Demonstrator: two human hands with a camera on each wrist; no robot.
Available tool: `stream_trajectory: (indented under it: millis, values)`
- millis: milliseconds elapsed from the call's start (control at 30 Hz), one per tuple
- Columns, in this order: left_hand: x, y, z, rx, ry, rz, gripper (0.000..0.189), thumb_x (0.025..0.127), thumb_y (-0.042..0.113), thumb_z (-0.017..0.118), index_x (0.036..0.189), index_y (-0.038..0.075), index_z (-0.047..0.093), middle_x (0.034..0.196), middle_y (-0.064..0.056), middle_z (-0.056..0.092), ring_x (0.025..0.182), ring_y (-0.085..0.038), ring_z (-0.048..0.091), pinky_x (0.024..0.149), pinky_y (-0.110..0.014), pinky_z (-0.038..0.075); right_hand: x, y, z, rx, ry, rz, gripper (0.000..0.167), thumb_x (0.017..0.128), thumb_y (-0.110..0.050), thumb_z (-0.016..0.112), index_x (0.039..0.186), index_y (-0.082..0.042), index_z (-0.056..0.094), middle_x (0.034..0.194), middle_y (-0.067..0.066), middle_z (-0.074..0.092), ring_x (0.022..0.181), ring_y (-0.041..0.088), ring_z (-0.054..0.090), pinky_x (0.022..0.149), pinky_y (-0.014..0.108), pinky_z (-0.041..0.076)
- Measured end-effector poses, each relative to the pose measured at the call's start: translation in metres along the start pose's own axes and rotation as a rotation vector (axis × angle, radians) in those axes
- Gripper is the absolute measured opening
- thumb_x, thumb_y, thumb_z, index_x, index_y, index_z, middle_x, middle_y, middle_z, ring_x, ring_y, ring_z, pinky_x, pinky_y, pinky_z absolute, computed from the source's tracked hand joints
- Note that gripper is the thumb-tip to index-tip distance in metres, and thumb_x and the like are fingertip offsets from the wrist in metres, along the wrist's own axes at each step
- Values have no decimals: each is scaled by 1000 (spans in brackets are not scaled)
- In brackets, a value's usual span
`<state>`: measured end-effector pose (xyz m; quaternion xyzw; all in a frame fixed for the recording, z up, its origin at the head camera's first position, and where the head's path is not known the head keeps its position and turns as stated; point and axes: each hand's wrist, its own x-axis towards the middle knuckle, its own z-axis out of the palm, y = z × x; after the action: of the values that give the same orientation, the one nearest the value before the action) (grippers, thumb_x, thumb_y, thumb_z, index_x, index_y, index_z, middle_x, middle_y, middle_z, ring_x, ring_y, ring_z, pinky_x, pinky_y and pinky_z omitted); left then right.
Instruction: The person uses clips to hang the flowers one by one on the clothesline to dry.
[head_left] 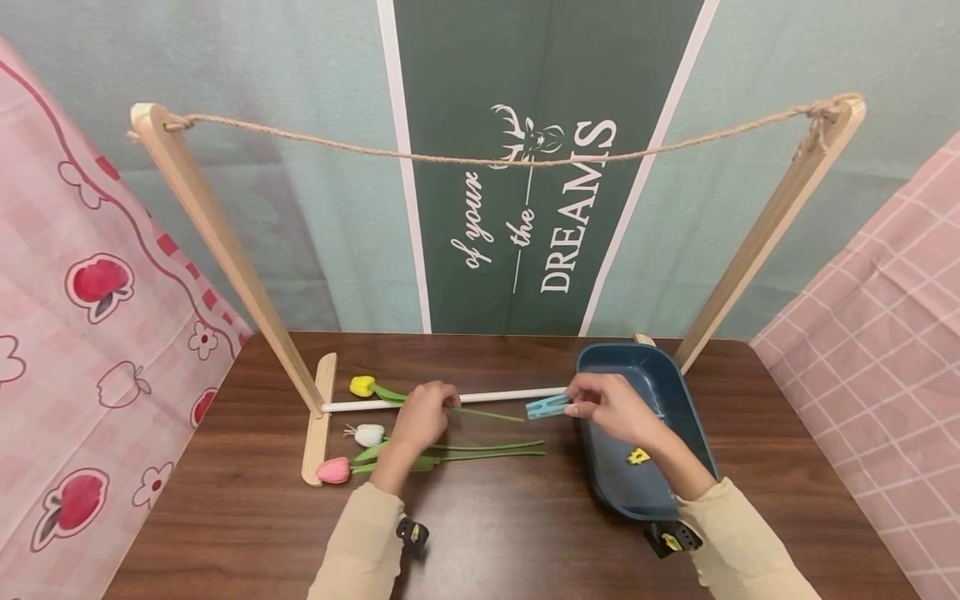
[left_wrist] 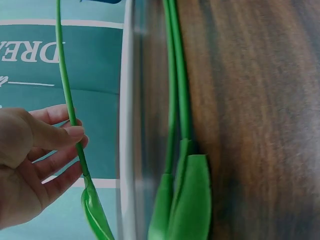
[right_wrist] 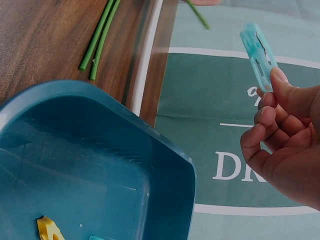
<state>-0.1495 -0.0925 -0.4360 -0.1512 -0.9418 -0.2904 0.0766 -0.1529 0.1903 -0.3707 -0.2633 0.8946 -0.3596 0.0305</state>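
Note:
My left hand [head_left: 424, 414] pinches the green stem of a yellow tulip [head_left: 362, 386] between thumb and fingers; in the left wrist view the stem [left_wrist: 66, 90] runs upright through the grip. My right hand [head_left: 611, 406] holds a light blue clothespin [head_left: 547, 407] by one end, its other end pointing left toward the stem's tip, a short gap apart. Below the left hand, a white tulip [head_left: 369, 435] and a pink tulip [head_left: 333, 471] lie on the table with stems to the right. The right hand is above the left rim of a blue basin [head_left: 592, 475].
A twine line [head_left: 450, 159] sags between two wooden posts, the left post [head_left: 225, 250] and the right post [head_left: 772, 225]. A white rod [head_left: 510, 396] runs low between them. Inside the basin lies a yellow clothespin [head_left: 637, 456]. Curtains hang behind the brown table [head_left: 495, 533].

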Motion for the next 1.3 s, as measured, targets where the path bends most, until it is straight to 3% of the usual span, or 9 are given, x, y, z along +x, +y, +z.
stream_trajectory:
  millis: [333, 700, 933, 1300]
  values:
    - [5, 4, -11, -10, 108, 83, 24, 74, -16, 59, 78, 7, 65, 77, -3, 61, 74, -21, 61, 66, -35, 49, 0, 0, -2, 16, -4, 24, 11, 76, 0, 71, 80, -6, 63, 65, -4, 53, 57, 10, 44, 50, 25, 38]
    - [11, 11, -27, -114, 183, 69, 20, 76, -13, 63, 83, 6, 65, 80, -3, 61, 76, -18, 61, 68, -33, 49, 1, -2, -3, 6, -5, 19, 11, 76, 1, 70, 79, -6, 63, 65, -4, 52, 57, 10, 44, 50, 25, 37]
    - [17, 14, -38, -181, 259, 90, 17, 75, -12, 66, 82, 4, 65, 79, -5, 61, 73, -18, 60, 65, -32, 49, 2, -2, -3, 0, -6, 15, 11, 76, 1, 70, 79, -7, 63, 65, -5, 52, 57, 9, 44, 50, 24, 37]
    - [26, 24, -61, -298, 328, 114, 17, 75, -14, 65, 86, -1, 65, 81, -11, 64, 74, -20, 61, 65, -30, 51, 3, -3, -3, 4, -12, 20, 11, 76, 2, 70, 79, -6, 63, 64, -4, 52, 56, 10, 44, 50, 25, 37]
